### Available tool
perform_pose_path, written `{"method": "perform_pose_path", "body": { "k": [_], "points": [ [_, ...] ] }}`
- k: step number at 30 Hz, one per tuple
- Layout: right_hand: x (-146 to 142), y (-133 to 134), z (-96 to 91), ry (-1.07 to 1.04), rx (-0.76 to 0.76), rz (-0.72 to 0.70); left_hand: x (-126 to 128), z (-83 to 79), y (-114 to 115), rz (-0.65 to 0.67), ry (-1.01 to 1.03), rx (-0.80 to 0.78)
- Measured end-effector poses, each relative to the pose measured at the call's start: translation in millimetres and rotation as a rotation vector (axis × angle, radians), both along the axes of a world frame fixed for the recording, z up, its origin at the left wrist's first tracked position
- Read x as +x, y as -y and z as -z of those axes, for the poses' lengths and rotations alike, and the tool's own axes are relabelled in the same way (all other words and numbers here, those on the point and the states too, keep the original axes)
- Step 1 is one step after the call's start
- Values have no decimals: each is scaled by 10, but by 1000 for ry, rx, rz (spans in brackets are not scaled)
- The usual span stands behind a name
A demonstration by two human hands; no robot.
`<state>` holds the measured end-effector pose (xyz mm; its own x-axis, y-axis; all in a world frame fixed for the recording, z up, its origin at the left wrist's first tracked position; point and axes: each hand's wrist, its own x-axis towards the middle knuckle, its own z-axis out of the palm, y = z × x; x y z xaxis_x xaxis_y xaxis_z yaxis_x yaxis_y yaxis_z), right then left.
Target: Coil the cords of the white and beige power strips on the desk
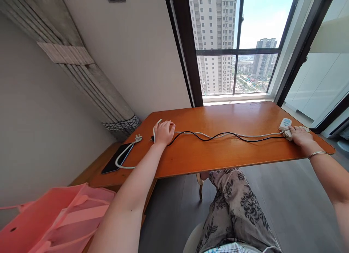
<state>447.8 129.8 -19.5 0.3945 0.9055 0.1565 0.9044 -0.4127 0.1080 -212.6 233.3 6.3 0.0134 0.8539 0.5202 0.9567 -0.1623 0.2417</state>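
Straightening the cords (236,135) along the counter (196,155) seems underway between left hand (164,132) and right hand (300,137); whether either grasps cannot be told; even tension seems called for next.

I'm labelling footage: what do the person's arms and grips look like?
Both arms are bare, with no sleeves showing. The left grip and right grip are ungloved. A silvery bracelet circles the right wrist; the left wrist shows none.

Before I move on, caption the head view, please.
Black cord and white cord run between left hand and right hand across a brown table by a window.
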Motion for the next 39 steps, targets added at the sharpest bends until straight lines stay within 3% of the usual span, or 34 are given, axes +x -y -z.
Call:
{"method": "perform_pose_path", "body": {
  "k": [6, 8, 12, 16, 20, 24, 29, 39],
  "points": [
    [-112, 64, -167, -63, -30, 183, 501, 92, 166, 380, -158, 7],
    [-250, 76, -229, -34, 8, 174, 656, 175, 218, 470, -190, -20],
    [-783, 58, -293, 114, 181, -177, 939, 346, 274, 566, -213, -83],
    [-1527, -31, -224, 47, 277, -469, 1103, 493, 280, 612, -186, -121],
    [-2206, -172, -82, -69, 283, -713, 1110, 609, 270, 613, -103, -138],
    [-2634, -349, 18, -123, 210, -830, 1076, 666, 277, 583, -39, -146],
    [-2815, -493, 94, -131, 102, -883, 1078, 695, 300, 565, -3, -128],
    [-2787, -477, 136, -179, 84, -799, 1074, 725, 302, 580, 8, -106]
  ]
}}
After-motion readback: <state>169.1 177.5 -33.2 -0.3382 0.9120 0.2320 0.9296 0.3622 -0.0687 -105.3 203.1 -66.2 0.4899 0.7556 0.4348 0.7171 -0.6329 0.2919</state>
